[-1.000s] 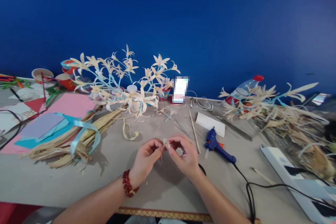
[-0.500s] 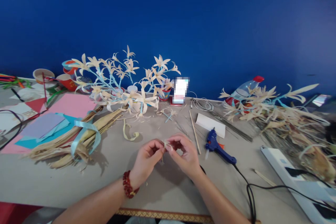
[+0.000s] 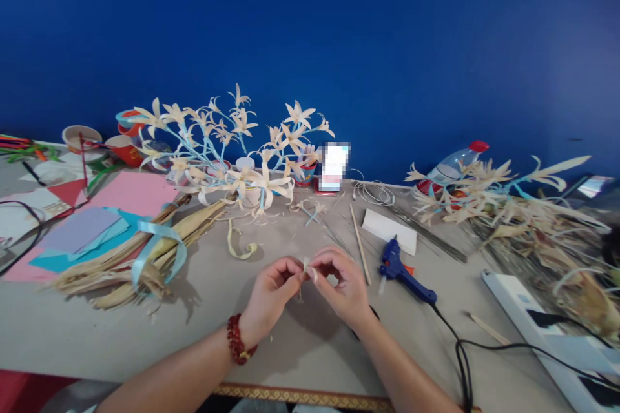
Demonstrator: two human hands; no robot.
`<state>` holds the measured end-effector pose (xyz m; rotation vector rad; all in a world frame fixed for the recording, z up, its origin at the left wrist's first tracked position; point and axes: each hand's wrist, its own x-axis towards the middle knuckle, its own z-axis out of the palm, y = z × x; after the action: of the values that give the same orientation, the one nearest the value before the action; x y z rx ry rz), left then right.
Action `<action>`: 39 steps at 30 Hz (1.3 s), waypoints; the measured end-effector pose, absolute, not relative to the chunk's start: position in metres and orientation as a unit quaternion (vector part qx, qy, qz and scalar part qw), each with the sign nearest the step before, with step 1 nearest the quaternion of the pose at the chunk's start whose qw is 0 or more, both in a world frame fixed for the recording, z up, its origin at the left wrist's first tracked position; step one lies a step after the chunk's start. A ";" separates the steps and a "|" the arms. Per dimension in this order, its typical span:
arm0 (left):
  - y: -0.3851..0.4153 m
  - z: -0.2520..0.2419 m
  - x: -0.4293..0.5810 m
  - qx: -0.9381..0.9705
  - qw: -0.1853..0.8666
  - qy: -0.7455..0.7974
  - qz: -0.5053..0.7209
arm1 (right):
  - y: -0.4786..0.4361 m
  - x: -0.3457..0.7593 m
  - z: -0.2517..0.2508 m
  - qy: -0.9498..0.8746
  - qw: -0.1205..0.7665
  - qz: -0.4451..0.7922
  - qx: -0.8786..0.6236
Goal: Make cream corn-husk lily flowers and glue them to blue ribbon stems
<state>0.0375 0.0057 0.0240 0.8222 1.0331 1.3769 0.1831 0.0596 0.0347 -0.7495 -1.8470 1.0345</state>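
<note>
Fingertip to fingertip above the table, my two hands pinch one small pale strip (image 3: 307, 264) that looks like corn husk. My left hand (image 3: 275, 290), with a red bead bracelet (image 3: 238, 339) at the wrist, grips its left side between thumb and forefinger. My right hand (image 3: 343, 284) is closed on its right side, thumb against fingertips. Most of the strip is hidden by the fingers; a short bit sticks up and a thin end hangs below. A curled pale husk strip (image 3: 241, 244) lies beyond my left hand. Right of my right hand rests a blue glue gun (image 3: 402, 271).
Husk flowers on blue stems (image 3: 208, 142) stand at the back; more flowers (image 3: 489, 184) lie at right. A husk bundle (image 3: 140, 264) and coloured paper (image 3: 87, 232) are at left. A wooden stick (image 3: 359, 242), white card (image 3: 389, 230) and power strip (image 3: 523, 316) sit to the right.
The pale strip between my fingertips now stands a little more upright. My hands stay almost in the same place.
</note>
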 end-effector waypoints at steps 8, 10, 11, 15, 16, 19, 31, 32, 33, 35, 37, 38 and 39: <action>0.005 0.022 0.037 0.366 0.570 0.444 0.586 | 0.060 0.184 0.038 -0.765 0.428 0.381 -0.294; 0.005 0.022 0.037 0.369 0.568 0.444 0.586 | 0.060 0.184 0.039 -0.767 0.425 0.379 -0.295; 0.005 0.022 0.037 0.370 0.567 0.443 0.587 | 0.060 0.184 0.039 -0.768 0.423 0.379 -0.297; 0.006 0.022 0.038 0.365 0.564 0.442 0.595 | 0.059 0.187 0.038 -0.762 0.420 0.388 -0.304; 0.006 0.023 0.038 0.360 0.564 0.444 0.596 | 0.059 0.187 0.037 -0.759 0.422 0.389 -0.306; 0.006 0.024 0.038 0.347 0.565 0.450 0.599 | 0.058 0.188 0.034 -0.753 0.433 0.385 -0.313; 0.003 0.028 0.037 0.420 0.525 0.439 0.596 | 0.061 0.194 0.038 -0.703 0.462 0.466 -0.274; 0.003 0.030 0.037 0.433 0.522 0.432 0.595 | 0.063 0.195 0.037 -0.682 0.468 0.490 -0.276; 0.002 0.031 0.037 0.445 0.522 0.424 0.591 | 0.066 0.196 0.037 -0.663 0.470 0.513 -0.277; 0.000 0.032 0.037 0.464 0.536 0.404 0.578 | 0.069 0.197 0.036 -0.646 0.458 0.551 -0.264; -0.001 0.032 0.038 0.467 0.561 0.389 0.562 | 0.071 0.197 0.038 -0.662 0.427 0.569 -0.234; -0.002 0.031 0.039 0.460 0.575 0.387 0.555 | 0.071 0.196 0.039 -0.677 0.409 0.572 -0.214; -0.002 0.029 0.039 0.450 0.588 0.388 0.549 | 0.070 0.196 0.040 -0.693 0.394 0.571 -0.195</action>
<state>0.0390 -0.0024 0.0293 1.0489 0.9031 1.2787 0.1961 0.0701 0.0401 -0.4942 -1.7592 1.4491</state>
